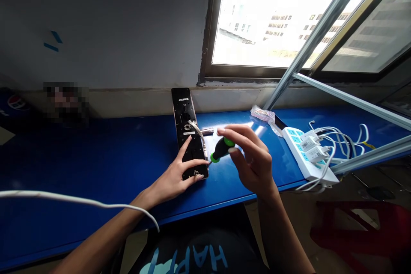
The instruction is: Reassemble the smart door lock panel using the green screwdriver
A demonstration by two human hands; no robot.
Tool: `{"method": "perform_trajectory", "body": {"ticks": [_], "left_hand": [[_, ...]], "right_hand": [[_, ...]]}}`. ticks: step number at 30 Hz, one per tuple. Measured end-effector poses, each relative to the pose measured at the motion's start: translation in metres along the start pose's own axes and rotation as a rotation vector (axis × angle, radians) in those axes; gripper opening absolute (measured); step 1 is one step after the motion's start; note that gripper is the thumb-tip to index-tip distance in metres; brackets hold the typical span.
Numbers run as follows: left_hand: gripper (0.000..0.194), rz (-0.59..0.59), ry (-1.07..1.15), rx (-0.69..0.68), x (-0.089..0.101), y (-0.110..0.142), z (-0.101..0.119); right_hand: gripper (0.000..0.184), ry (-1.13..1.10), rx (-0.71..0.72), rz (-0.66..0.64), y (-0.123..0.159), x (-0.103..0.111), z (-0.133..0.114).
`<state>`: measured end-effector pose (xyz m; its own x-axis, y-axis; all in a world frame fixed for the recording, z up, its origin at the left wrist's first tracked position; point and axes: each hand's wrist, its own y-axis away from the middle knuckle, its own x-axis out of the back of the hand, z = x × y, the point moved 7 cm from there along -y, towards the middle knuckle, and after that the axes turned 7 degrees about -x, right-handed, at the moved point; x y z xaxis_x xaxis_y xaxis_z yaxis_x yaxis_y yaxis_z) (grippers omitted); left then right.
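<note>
A long black panel [183, 113] with fittings and white labels lies on the blue table, its far end by the wall. Spread over its near end, my left hand [175, 176] presses flat with fingers apart. My right hand [253, 158] pinches the handle end of a black and green screwdriver [221, 150] between thumb and fingers. The screwdriver is tilted, and its tip meets the panel's near right edge beside my left fingers. Whether a screw sits under the tip is hidden. A white cable [199, 132] runs from the panel's middle along its right side.
On the right, a white power strip [300, 154] holds chargers and tangled cables. A plastic packet [263, 113] lies near the metal frame [298, 60]. Another white cable [80, 201] crosses above my left forearm. A red stool [359, 227] stands below the table [96, 158].
</note>
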<state>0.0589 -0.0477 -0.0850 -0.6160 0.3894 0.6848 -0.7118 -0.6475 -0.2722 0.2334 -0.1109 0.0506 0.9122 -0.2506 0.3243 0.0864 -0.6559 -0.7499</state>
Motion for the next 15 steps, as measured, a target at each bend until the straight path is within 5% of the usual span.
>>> {"method": "perform_trajectory", "body": {"ticks": [3,8,15], "left_hand": [[0.042,0.008,-0.011,-0.014,0.001,-0.001,0.001],[0.063,0.077,-0.231,0.050,0.013,0.000,0.000],[0.054,0.014,-0.429,-0.166,0.010,-0.003,0.016]], "right_hand": [[0.048,-0.082,-0.018,-0.063,0.001,-0.004,0.001],[0.047,-0.011,0.031,0.060,0.003,0.003,-0.002],[0.045,-0.056,0.012,0.011,0.002,0.001,0.000]]}}
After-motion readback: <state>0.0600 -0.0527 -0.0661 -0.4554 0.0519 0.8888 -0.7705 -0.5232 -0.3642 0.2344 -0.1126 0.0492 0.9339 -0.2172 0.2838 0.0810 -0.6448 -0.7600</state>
